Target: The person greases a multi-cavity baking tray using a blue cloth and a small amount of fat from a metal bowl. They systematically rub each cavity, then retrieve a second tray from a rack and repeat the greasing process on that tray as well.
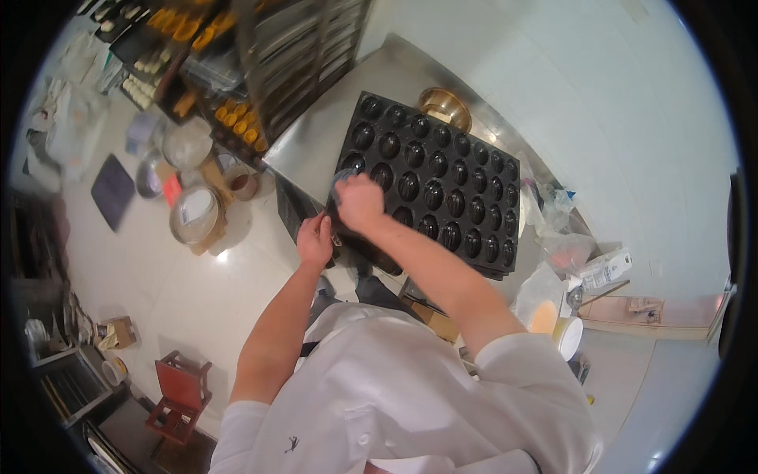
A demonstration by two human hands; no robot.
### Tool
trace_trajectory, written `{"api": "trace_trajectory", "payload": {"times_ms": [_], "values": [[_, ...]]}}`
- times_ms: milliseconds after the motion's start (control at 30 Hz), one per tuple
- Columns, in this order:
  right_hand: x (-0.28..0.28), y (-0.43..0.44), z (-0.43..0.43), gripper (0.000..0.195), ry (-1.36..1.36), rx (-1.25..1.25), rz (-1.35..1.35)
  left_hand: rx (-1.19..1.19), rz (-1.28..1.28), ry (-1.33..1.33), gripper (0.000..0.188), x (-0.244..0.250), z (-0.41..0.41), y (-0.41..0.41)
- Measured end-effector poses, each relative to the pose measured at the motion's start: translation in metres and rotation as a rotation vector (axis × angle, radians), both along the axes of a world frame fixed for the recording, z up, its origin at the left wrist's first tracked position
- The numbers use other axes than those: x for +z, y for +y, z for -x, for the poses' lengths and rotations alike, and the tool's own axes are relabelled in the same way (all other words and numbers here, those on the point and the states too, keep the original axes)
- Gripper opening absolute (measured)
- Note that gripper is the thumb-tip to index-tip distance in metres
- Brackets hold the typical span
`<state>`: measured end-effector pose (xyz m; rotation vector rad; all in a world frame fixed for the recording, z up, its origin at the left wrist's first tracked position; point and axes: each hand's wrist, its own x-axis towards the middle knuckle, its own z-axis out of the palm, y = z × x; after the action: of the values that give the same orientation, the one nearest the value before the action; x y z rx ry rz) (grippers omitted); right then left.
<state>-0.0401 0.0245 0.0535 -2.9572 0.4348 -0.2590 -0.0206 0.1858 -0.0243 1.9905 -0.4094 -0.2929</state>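
A black baking tray with rows of oval, ribbed cups (435,172) lies on a stainless steel table (308,127). My right hand (360,201) is closed on a bluish-grey cloth or wad (342,176) at the tray's left edge, over a cup. Just below and to the left, my left hand (315,240) pinches the tray's near-left edge between thumb and fingers. Under this tray, the edge of at least one more dark tray shows at the near right corner. A brass-coloured metal bowl (445,109) stands behind the tray's far edge.
A tall metal rack (254,65) with trays of yellow cups (240,123) adjoins the table's left end. Metal bowls (188,142) and a brown pot (241,182) stand on the floor. Plastic bags (562,249) lie right of the tray. A red chair (180,388) stands lower left.
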Motion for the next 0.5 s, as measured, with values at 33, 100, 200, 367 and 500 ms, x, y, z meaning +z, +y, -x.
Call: {"api": "trace_trajectory", "payload": {"times_ms": [33, 100, 200, 367, 500], "values": [[-0.015, 0.006, 0.002, 0.029, 0.031, 0.006, 0.071, -0.018, -0.003, -0.011, 0.041, -0.002, -0.001, -0.002], [-0.017, 0.024, 0.002, 0.026, 0.091, -0.013, 0.014, -0.021, -0.001, -0.023, 0.041, -0.008, -0.004, 0.002], [0.019, 0.013, -0.001, 0.033, 0.346, 0.021, -0.321, -0.008, 0.033, 0.008, 0.040, -0.003, -0.004, 0.001], [0.046, -0.051, -0.025, 0.029, 0.196, -0.156, -0.769, -0.008, 0.031, -0.030, 0.038, -0.014, -0.008, 0.000], [0.027, -0.066, -0.047, 0.022, 0.199, -0.146, -0.190, -0.015, 0.004, -0.005, 0.038, -0.017, -0.009, 0.003]]}}
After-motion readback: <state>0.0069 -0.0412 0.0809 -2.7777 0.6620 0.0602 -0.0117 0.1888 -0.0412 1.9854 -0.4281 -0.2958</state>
